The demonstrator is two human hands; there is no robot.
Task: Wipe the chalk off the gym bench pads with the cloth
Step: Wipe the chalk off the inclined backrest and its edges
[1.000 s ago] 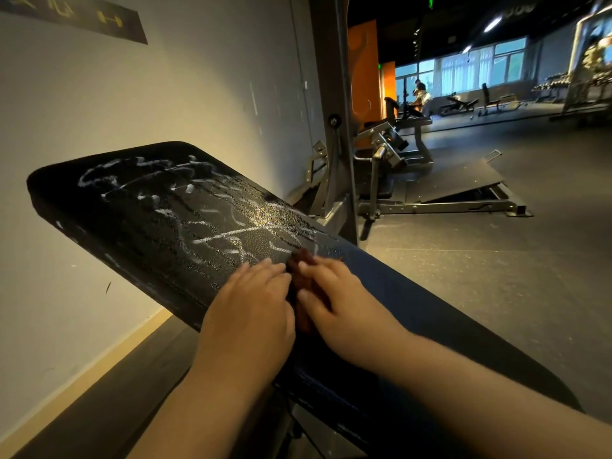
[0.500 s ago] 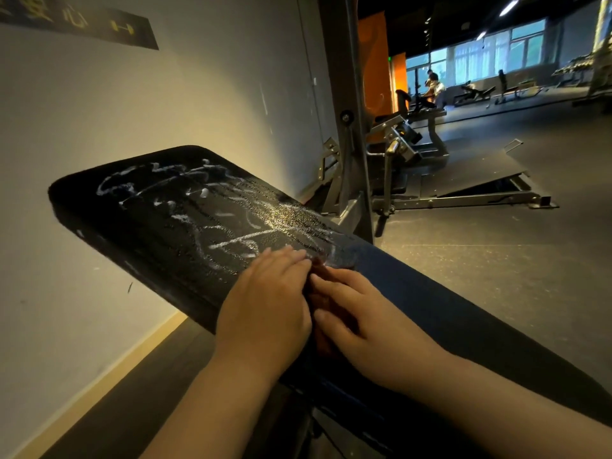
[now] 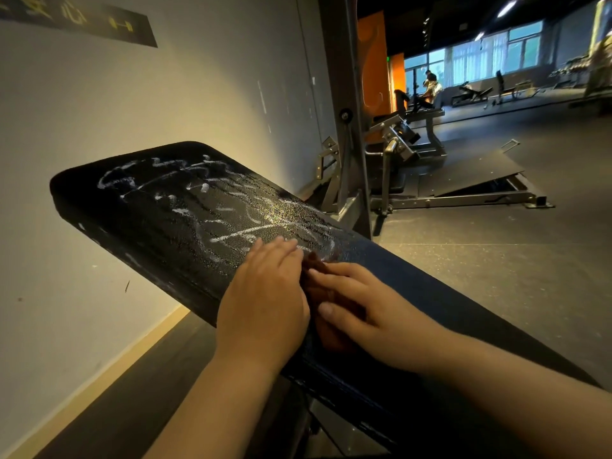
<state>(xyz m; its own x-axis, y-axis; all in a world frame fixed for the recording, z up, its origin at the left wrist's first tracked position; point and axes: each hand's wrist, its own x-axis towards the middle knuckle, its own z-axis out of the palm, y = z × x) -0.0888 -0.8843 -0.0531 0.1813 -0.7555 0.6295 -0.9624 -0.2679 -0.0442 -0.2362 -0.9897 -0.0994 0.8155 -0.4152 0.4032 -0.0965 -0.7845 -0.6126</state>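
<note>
Pale plaster wall (image 3: 165, 111) ran along the left of the head view, with one dark sign (image 3: 82, 21) of yellow characters near the top corner and a tan skirting board (image 3: 116, 359) at its foot. Grey rubber floor (image 3: 480, 260) spread to the right, back to a row of bright windows (image 3: 496, 58). Beside them sat a small figure (image 3: 430, 84), too distant to tell whether one person or two.

One black bench pad (image 3: 172, 226) crossed the view, tilted, with its rounded end close to the wall. White chalk scribbles (image 3: 231, 236) covered its upper half, while the part nearer the camera looked dark and bare.

One steel upright (image 3: 347, 94) stood just behind the pad. Beyond it were an orange column (image 3: 374, 61), one grey machine (image 3: 404, 137) and one low sloping platform (image 3: 480, 173). None of these reached over the pad.

Two hands lay on the pad at the lower edge of the chalk, side by side. The left hand (image 3: 265, 299) was flat, fingers straight and together, its inner edge against one reddish-brown cloth (image 3: 331, 337). The right hand (image 3: 374, 309) pressed on that cloth with straight, slightly spread fingers, covering most of it. Only a strip showed between the two hands. Neither hand curled round anything.
</note>
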